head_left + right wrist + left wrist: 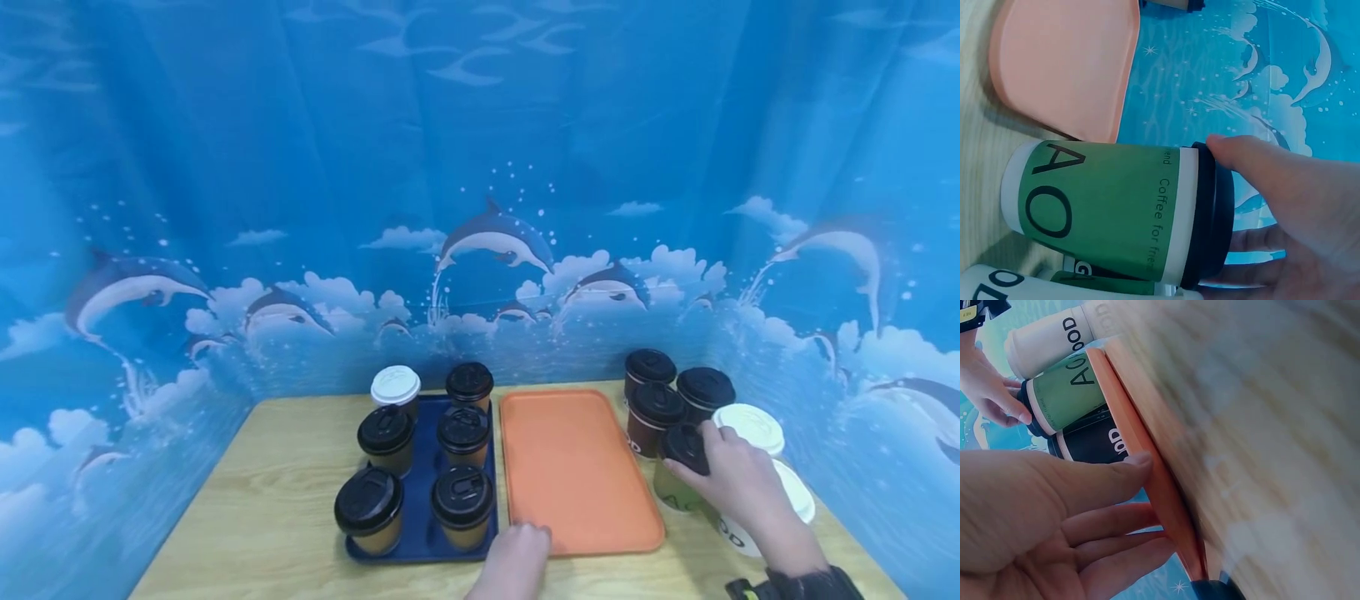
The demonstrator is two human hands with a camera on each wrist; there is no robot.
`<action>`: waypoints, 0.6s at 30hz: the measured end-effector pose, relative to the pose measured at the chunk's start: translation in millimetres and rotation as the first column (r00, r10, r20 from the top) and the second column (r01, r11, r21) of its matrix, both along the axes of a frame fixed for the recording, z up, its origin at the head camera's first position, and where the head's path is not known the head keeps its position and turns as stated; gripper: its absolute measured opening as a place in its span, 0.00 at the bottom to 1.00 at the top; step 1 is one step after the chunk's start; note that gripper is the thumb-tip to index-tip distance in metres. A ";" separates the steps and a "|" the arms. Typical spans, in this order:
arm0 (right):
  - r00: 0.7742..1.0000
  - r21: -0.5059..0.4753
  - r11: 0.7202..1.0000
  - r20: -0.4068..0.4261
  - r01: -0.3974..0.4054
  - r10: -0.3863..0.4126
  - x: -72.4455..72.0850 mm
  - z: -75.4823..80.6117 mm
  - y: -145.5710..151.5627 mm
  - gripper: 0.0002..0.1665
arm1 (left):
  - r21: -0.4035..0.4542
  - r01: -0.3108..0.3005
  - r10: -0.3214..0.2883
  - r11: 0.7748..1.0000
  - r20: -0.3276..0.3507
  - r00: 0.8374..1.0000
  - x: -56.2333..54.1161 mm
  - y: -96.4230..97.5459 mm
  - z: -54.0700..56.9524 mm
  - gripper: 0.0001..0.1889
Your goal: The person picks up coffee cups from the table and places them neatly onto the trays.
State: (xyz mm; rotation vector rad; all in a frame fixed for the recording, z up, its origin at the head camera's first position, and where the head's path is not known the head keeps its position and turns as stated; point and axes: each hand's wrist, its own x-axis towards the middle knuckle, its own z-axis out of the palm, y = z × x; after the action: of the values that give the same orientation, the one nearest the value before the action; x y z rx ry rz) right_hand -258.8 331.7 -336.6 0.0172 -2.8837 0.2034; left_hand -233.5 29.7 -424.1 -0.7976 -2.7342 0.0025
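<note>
My right hand (738, 475) grips a green paper coffee cup (1107, 200) by its black lid (1210, 219), thumb on one side and fingers round the other. The cup is upright at the right of the orange tray (573, 467), among other cups. At that tray's near edge is my left hand (517, 557); in the left wrist view its thumb rests at the outer rim and its fingers reach just inside, holding the edge. Left of it, a navy tray (423, 546) bears several lidded cups, one white-lidded at the back.
Beside the green cup stand dark cups with black lids (651, 404) at the back and white-lidded cups (750, 427) to the right. The wooden table (247, 492) meets a blue dolphin-print curtain (480, 167) at the back and sides.
</note>
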 end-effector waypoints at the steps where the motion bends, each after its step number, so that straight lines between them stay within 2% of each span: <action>1: 1.000 -0.002 1.000 -0.008 -0.006 0.006 0.0 -0.9 -1.2 0.47 | 0.000 -0.006 0.006 1.000 0.013 1.000 0.2 -0.9 0.6 0.07; 6: 1.000 -0.024 1.000 -0.006 -0.006 0.006 -1.0 -3.6 -3.5 0.50 | 0.007 -0.016 0.015 1.000 0.071 0.997 -0.5 -3.8 3.9 0.07; 12: 0.999 -0.057 0.998 0.022 0.042 -0.041 -3.3 -5.6 -1.2 0.56 | -0.045 0.018 -0.019 0.999 -0.024 1.000 -2.3 -0.6 4.2 0.11; 15: 0.999 -0.093 0.995 0.018 0.041 -0.040 -4.1 -6.5 -1.5 0.55 | -0.073 0.020 -0.024 0.997 -0.054 0.998 -1.2 1.5 4.5 0.12; 18: 1.000 -0.126 0.992 0.001 0.022 -0.022 -3.8 -7.2 -3.6 0.51 | -0.088 0.007 -0.012 0.996 -0.053 0.999 0.9 2.3 5.1 0.11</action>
State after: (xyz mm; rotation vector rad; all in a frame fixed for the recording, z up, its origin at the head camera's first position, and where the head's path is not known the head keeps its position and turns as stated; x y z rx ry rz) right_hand -262.6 328.2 -343.8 -0.0379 -2.8635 0.3812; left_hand -232.6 32.0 -419.0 -0.8221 -2.6961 0.1407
